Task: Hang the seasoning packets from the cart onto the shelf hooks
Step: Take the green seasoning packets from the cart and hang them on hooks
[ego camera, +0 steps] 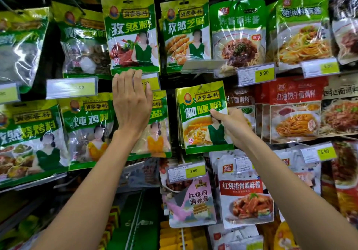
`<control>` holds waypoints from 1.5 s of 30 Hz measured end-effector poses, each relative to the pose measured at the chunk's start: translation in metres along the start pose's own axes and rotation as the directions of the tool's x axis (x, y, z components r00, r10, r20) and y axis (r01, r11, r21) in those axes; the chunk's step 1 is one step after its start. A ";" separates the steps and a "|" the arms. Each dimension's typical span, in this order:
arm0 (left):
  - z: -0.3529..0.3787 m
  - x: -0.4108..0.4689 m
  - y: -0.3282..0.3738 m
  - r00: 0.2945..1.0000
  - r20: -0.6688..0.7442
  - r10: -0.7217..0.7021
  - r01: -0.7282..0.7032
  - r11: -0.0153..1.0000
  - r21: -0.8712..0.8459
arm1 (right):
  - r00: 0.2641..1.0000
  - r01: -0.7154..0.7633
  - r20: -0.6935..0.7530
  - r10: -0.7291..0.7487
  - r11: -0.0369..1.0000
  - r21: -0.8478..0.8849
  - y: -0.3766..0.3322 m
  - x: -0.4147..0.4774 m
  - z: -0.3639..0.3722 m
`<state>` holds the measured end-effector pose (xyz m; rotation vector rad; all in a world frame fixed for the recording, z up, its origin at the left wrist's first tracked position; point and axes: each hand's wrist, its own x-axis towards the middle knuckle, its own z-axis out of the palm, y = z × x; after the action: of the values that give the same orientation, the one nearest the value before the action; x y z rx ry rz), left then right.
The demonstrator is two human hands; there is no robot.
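My right hand (231, 125) pinches the right edge of a green and yellow curry powder packet (201, 117), held upright at a shelf hook in the middle row, with a few similar packets stacked behind it. My left hand (131, 102) is raised flat with straight fingers, its fingertips touching the bottom edge of a green cumin powder packet (131, 34) hanging above. It covers part of a price tag (150, 83) and a green salt packet (155, 125). The cart is out of view.
Rows of hanging seasoning packets fill the shelf: green ones (186, 34) at left and centre, red and white sauce packets (246, 191) at right and below. Yellow price tags (255, 74) stick out on the hook ends. A bent clear tag holder (201, 65) juts above the curry packet.
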<state>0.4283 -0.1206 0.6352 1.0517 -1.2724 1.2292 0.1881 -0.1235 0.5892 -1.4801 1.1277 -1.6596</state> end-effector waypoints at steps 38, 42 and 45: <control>-0.176 -0.458 0.475 -0.031 0.491 0.871 0.788 0.323 -0.523 | 0.157 -0.890 -0.926 0.343 0.456 0.018 0.305 -0.511 -0.303; -0.191 -0.532 0.486 -0.304 0.434 0.848 0.773 0.486 -0.409 | -0.022 -0.935 -0.912 0.410 0.314 0.164 0.361 -0.566 -0.295; -0.192 -0.588 0.484 -0.457 0.410 0.790 0.712 0.601 -0.365 | -0.098 -0.953 -0.878 0.468 0.209 0.217 0.405 -0.593 -0.289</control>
<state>0.0174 0.0775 -0.0035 1.0165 -2.9331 -1.4904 -0.0319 0.2804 -0.0341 0.3073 2.5017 -1.0042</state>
